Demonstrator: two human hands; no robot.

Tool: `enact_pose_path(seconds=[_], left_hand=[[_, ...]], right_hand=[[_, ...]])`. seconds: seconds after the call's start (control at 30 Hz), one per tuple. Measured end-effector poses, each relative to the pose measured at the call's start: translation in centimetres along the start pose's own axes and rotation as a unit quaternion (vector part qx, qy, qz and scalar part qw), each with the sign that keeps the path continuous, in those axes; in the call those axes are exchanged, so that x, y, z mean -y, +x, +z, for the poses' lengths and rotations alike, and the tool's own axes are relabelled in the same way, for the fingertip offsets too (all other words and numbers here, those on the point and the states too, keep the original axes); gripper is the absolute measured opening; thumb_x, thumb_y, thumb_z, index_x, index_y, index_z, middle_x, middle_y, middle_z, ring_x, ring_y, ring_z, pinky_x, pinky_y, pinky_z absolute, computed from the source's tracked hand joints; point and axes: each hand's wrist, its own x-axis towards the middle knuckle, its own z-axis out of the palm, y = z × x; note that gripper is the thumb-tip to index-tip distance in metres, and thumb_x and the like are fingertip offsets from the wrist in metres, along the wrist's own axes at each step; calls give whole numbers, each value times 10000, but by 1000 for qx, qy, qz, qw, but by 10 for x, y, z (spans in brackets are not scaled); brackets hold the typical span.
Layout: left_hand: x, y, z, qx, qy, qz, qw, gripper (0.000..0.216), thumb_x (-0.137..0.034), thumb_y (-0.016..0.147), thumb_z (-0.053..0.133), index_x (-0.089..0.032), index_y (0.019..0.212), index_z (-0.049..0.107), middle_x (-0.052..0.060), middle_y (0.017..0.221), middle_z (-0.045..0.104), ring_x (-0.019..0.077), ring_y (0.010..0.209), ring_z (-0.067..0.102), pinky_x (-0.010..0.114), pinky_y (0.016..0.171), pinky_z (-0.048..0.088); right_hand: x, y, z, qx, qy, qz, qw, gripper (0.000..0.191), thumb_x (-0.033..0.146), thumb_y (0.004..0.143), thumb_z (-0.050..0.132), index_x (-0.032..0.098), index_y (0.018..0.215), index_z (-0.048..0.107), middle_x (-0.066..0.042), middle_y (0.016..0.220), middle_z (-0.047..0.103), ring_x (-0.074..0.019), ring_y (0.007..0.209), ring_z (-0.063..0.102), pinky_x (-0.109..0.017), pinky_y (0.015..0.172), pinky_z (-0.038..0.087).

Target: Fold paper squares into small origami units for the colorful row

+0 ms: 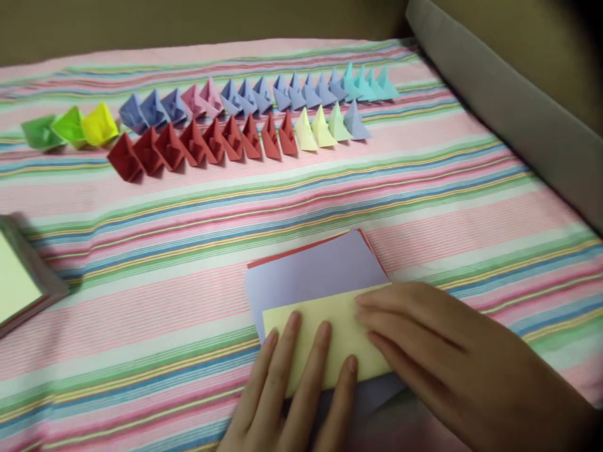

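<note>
A pale yellow sheet of paper (339, 307), apparently folded into a long rectangle, lies at a slant over a lavender sheet (315, 270). Red paper (362, 237) peeks out from under the lavender sheet's far and right edges. My left hand (292, 389) rests on the yellow paper, its fingers spread and stretched out. At the paper's right end, my right hand (438, 345) has its fingers pressed together on it. The right thumb is hidden, and the paper's right end is under that hand.
A striped cloth (164, 301) covers the surface. Rows of folded paper pieces stand across the back, including red ones (214, 143), lavender ones (247, 97) and turquoise ones (362, 83). A stack of paper (19, 276) lies at the left edge. A grey raised border (509, 107) runs along the right.
</note>
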Motion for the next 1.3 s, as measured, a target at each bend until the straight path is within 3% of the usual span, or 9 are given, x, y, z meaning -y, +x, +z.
enact_pose_path(seconds=[0.1, 0.27, 0.53, 0.73, 1.07, 1.3], left_hand=[[1, 1, 0, -10, 15, 23, 1000, 427, -337, 875, 487, -164, 1265, 507, 155, 1345, 495, 353, 1248, 439, 513, 1057, 299], [0, 2, 0, -21, 19, 17, 999, 509, -462, 850, 472, -135, 1237, 512, 161, 1333, 509, 358, 1225, 463, 513, 1028, 332], [-2, 1, -9, 83, 0, 13, 996, 706, -584, 840, 412, -99, 1353, 383, 192, 1456, 321, 379, 1301, 347, 534, 1036, 324], [-5, 2, -11, 106, -6, -1, 994, 779, -600, 809, 461, -91, 1384, 331, 182, 1479, 275, 404, 1336, 241, 542, 1064, 296], [-2, -3, -5, 95, -4, 20, 995, 758, -605, 846, 368, -56, 1368, 354, 199, 1495, 219, 425, 1363, 126, 549, 1088, 204], [5, -18, -13, 98, -41, 12, 994, 766, -596, 873, 299, -68, 1425, 242, 144, 1513, 194, 332, 1395, 95, 465, 1124, 164]], right_hand=[[4, -1, 4, -12, -46, -83, 995, 306, 110, 920, 361, 134, 1073, 625, -82, 1104, 664, -191, 1067, 578, -336, 958, 463], [13, 7, 7, -34, -57, -79, 995, 311, 124, 934, 361, 106, 1029, 657, -74, 1032, 695, -200, 1005, 597, -346, 936, 474], [29, 16, 9, 4, -137, -95, 986, 291, 65, 874, 414, 46, 1018, 667, -129, 947, 688, -254, 908, 594, -415, 839, 503], [31, 11, 14, -7, -185, -116, 976, 313, 86, 885, 400, 54, 1040, 671, -129, 1151, 647, -265, 1025, 555, -408, 903, 465], [28, 8, 22, -47, -138, -53, 988, 293, 142, 867, 469, 76, 1068, 671, -66, 1091, 683, -234, 957, 553, -354, 834, 519], [31, 8, 19, -56, -121, -21, 991, 266, 128, 838, 517, 116, 1053, 673, -20, 1070, 695, -223, 904, 558, -314, 702, 557]])
